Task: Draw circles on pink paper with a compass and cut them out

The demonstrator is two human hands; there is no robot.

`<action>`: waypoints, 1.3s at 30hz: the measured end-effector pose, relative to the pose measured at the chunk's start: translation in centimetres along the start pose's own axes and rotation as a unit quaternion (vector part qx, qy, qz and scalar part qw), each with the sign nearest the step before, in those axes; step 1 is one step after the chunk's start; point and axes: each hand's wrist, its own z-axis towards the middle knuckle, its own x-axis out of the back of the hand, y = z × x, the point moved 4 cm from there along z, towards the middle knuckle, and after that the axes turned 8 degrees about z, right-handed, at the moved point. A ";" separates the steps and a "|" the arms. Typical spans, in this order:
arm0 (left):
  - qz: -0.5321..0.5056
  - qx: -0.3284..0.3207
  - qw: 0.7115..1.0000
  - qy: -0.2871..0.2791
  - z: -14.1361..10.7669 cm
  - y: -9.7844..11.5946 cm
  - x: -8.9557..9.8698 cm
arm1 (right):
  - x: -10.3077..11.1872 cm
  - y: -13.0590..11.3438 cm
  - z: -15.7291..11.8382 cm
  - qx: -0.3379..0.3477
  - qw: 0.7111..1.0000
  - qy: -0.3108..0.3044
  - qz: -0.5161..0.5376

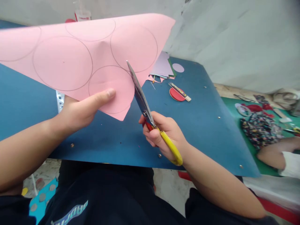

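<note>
A large pink sheet (100,53) with several circles drawn on it is raised over the blue table. My left hand (86,107) grips its lower edge, thumb on top and the other fingers hidden behind. In my right hand (166,134) are scissors (140,97) with yellow and red handles, my fingers wrapped round the grips. Their blades point up and to the left, at the sheet's right part, between two drawn circles. The sheet's lower right edge is cut, and a rounded corner hangs left of the blades.
On the blue table (199,125) lie stacked paper sheets (161,67), a lilac circle (178,67) and a red disc (176,94) under a narrow strip (180,91). At the right, another person's arm (272,156) rests by patterned fabric (260,129) on a green table.
</note>
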 end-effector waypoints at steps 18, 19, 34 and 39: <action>-0.055 -0.078 0.994 0.056 1.7 1.0 0.1 | 0.3 0.2 0.0 0.003 1.000 0.005 -0.004; -0.059 -0.084 0.993 0.059 1.9 1.0 0.1 | 0.3 0.2 0.0 0.008 1.000 0.005 -0.003; -0.054 -0.029 0.997 0.045 0.8 -0.3 0.2 | 0.3 0.0 0.3 0.024 1.000 -0.007 -0.011; -0.059 -0.005 0.998 0.013 0.8 -0.1 0.1 | 0.3 0.0 0.2 0.029 0.999 -0.015 0.003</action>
